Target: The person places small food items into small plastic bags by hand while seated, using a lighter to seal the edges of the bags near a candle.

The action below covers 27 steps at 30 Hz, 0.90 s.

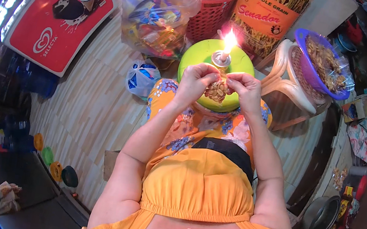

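Over my lap, my left hand (196, 82) and my right hand (247, 90) pinch the two upper corners of a small clear plastic bag of peanuts (217, 92). The bag hangs between my fingertips, its top edge stretched between the two pinches. Just beyond it a lit candle (225, 56) stands upright in a small metal holder (220, 62), its flame tall and bright. The holder rests on a round lime-green surface (193, 58) in front of my knees. The bag's top is close to the candle holder; I cannot tell whether they touch.
On the right, a purple basket (303, 40) of bagged peanuts sits on a rattan chair (288, 78). Behind the candle stand an orange grain sack (266, 20) and a red basket (207, 18). Plastic bags (155, 20) are at the left; a metal pot (321, 215) is low right.
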Motion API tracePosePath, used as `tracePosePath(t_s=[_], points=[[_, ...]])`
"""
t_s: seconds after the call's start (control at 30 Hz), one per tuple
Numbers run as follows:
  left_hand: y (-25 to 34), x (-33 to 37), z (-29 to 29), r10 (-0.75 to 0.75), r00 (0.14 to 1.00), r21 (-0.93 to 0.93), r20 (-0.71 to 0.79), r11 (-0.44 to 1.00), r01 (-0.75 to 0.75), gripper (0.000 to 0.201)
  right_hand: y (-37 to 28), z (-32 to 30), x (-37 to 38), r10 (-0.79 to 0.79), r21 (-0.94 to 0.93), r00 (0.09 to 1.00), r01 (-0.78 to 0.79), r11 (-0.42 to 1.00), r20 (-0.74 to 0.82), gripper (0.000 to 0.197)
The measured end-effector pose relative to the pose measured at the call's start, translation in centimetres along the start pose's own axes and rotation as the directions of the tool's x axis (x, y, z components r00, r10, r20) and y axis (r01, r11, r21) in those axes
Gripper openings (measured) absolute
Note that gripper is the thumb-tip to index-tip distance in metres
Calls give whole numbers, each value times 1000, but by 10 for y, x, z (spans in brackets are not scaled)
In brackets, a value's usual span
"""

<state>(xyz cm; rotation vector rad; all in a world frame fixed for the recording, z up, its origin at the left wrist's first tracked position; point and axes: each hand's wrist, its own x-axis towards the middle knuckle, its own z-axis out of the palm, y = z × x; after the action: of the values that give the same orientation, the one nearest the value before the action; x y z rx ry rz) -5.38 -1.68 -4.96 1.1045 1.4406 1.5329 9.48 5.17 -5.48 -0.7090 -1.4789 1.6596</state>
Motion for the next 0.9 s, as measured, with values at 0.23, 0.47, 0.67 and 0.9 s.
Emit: tracePosePath(t_s=[0.23,0.47,0.67,0.9], points=[[1,1,-8,-346,902,-595,257,678,430,22,11,6,2,-108,-90,994,105,990,-33,11],[-17,-4,-4,-273,940,-385,202,861,333,21,20,14,3,-188,-129,982,187,974,3,16],[-12,3,-11,-188,969,-275,163,934,227,22,8,11,6,185,262,983,-180,948,5,16],[-12,10,-15,-146,976,-207,160,962,177,23,24,19,18,6,117,1000,-8,993,19,10]])
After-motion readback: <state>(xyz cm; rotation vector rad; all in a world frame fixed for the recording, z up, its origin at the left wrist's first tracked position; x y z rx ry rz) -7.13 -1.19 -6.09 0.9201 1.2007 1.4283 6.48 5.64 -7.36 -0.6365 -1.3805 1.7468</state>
